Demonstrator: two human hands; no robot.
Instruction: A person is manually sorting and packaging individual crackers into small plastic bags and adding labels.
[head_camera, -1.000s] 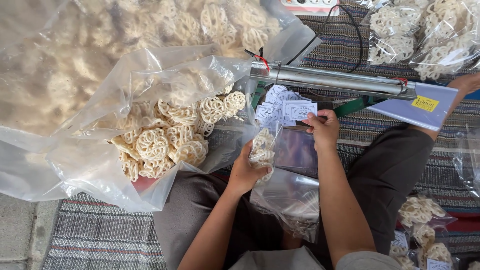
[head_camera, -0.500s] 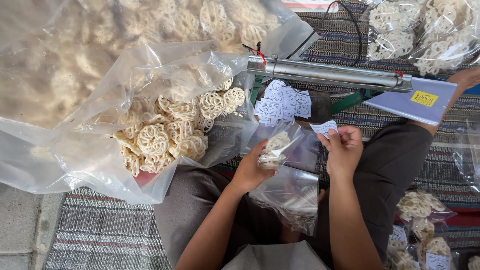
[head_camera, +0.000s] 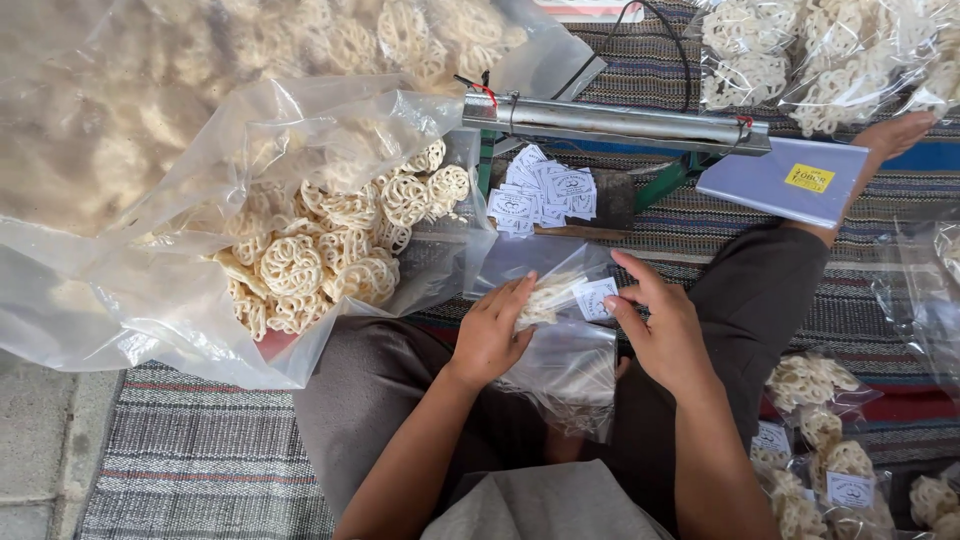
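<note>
Sitting cross-legged on a striped woven mat (head_camera: 200, 460), we hold a small clear plastic bag (head_camera: 565, 350) over our lap. Our left hand (head_camera: 492, 335) is curled around the bag's upper part, fingers closed on the plastic and on the pale lattice crackers (head_camera: 543, 300) inside it. Our right hand (head_camera: 662, 330) is partly open, its thumb and forefinger pinching a small white paper label (head_camera: 596, 298) at the mouth of the bag, just beside the left fingertips.

Toward the mat's far edge, a loose pile of the same white labels (head_camera: 540, 190) lies under a long metal bar sealer (head_camera: 615, 122). A flat stack of clear bags with a yellow sticker (head_camera: 785, 182) rests to the right of it, near our bare foot (head_camera: 890, 135). A large open plastic sack (head_camera: 130, 300) full of round lattice crackers (head_camera: 320, 245) sprawls across the mat's left side, close to our left knee. At the mat's near right corner, small filled packets with labels (head_camera: 830, 450) lie together. More bagged crackers (head_camera: 820, 60) sit at the far right corner.
</note>
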